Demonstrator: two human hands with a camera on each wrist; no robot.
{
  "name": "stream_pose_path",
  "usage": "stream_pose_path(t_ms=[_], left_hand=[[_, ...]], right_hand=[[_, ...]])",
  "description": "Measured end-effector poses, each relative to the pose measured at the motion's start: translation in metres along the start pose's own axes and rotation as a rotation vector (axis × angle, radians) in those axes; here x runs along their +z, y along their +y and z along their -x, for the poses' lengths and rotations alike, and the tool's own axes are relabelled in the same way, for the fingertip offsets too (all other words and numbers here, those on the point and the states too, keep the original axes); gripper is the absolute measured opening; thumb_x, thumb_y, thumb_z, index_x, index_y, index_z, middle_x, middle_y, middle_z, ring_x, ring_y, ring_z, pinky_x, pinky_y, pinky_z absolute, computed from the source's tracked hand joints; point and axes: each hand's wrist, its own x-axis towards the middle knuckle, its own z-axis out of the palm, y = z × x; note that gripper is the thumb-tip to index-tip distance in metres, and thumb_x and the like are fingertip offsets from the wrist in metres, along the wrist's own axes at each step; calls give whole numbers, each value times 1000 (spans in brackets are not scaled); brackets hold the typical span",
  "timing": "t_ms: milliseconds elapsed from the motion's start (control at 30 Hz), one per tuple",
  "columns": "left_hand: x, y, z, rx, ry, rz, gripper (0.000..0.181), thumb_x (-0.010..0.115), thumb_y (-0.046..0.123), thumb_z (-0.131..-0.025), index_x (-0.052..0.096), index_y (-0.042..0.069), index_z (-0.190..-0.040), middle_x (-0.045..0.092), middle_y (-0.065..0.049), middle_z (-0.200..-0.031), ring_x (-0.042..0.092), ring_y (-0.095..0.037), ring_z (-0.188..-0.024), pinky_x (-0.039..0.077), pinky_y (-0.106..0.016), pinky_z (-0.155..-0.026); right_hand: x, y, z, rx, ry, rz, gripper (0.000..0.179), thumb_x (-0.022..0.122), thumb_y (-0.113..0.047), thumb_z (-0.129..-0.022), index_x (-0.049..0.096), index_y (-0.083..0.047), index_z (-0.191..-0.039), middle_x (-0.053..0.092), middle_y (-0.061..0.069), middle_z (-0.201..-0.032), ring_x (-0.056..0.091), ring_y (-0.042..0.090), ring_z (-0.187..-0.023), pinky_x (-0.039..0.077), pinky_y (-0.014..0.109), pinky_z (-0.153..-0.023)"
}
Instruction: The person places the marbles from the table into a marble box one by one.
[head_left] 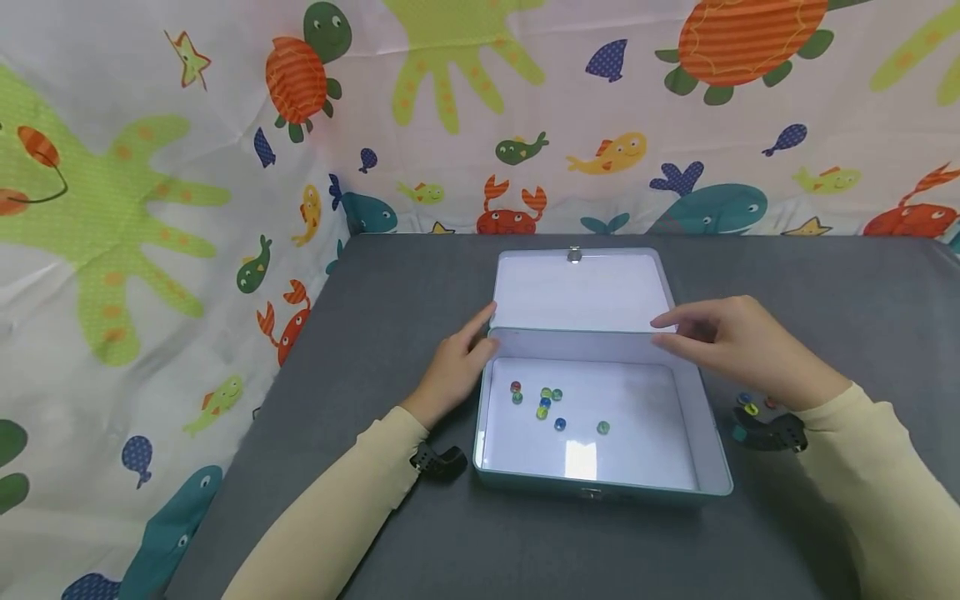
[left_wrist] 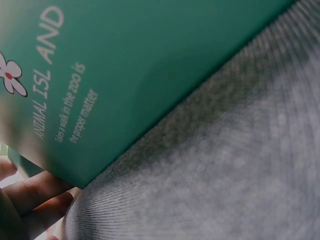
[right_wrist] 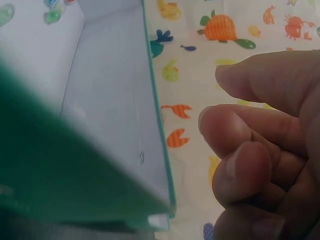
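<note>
A green box (head_left: 600, 490) with a white inside stands with its hinged lid (head_left: 585, 287) laid back. Several glass marbles (head_left: 559, 424) lie scattered on its floor, mostly left of centre. My left hand (head_left: 453, 362) grips the box's back left corner, thumb at the rim, the other fingers bent behind the corner in the left wrist view. My right hand (head_left: 723, 337) hovers over the back right corner near the hinge. Its thumb and index finger are apart with nothing between them in the right wrist view; the other fingers hang loosely bent.
A few more marbles (head_left: 752, 409) lie on the grey table (head_left: 405, 292) right of the box, partly behind the right wrist camera (head_left: 776, 432). A curtain (head_left: 465, 100) printed with sea animals hangs along the back and left sides.
</note>
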Motion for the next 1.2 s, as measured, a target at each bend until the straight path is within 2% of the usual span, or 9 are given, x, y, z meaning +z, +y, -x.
stream_pose_path(t_ms=[133, 300, 367, 533, 733, 1000, 1200], left_hand=[[-1, 0, 1, -5, 5, 3, 62, 49, 42, -102, 40, 36, -163, 51, -5, -159, 57, -21, -135, 44, -50, -114], [-1, -1, 0, 5, -4, -13, 62, 48, 42, -103, 39, 36, -164, 49, -3, -161, 52, -20, -140, 41, -50, -117], [-1, -1, 0, 7, -10, -20, 62, 47, 42, -103, 38, 35, -164, 48, -3, -161, 53, -19, -140, 41, -50, -117], [-2, 1, 0, 13, -10, -14, 62, 47, 41, -103, 38, 34, -164, 48, -2, -162, 53, -18, -137, 42, -49, -117], [-1, 2, 1, 8, -6, -15, 63, 47, 42, -103, 38, 33, -164, 47, -1, -162, 51, -18, -141, 41, -49, -117], [1, 1, 0, 4, 0, -5, 63, 47, 42, -102, 39, 35, -164, 49, -2, -160, 56, -19, -135, 44, -50, -115], [1, 1, 0, -1, 0, -12, 63, 47, 42, -102, 38, 36, -164, 49, -2, -160, 57, -19, -134, 45, -49, -114]], right_hand=[[-3, 6, 4, 19, 12, 12, 26, 78, -25, -97, 80, -10, -118, 65, 0, -76, 52, 14, -61, 44, 29, -47], [-6, 17, 9, 67, 21, 12, 30, 79, -27, -96, 79, -9, -120, 68, 1, -78, 52, 14, -60, 41, 30, -45], [-7, 21, 11, 69, 26, 17, 31, 79, -27, -96, 79, -7, -119, 70, 1, -79, 53, 13, -61, 41, 28, -49], [-9, 29, 18, 86, 29, 18, 30, 78, -26, -97, 79, -6, -120, 72, 3, -83, 53, 13, -60, 41, 29, -49], [-13, 37, 22, 106, 30, 33, 30, 78, -25, -97, 79, -7, -120, 67, 2, -78, 50, 13, -57, 39, 29, -49], [-14, 52, 28, 99, 22, 71, 29, 81, -18, -93, 78, -1, -117, 66, 0, -72, 49, 11, -56, 39, 27, -49], [-13, 60, 31, 146, -20, 92, 36, 83, -21, -91, 77, 3, -118, 62, -1, -68, 49, 12, -53, 38, 28, -49]])
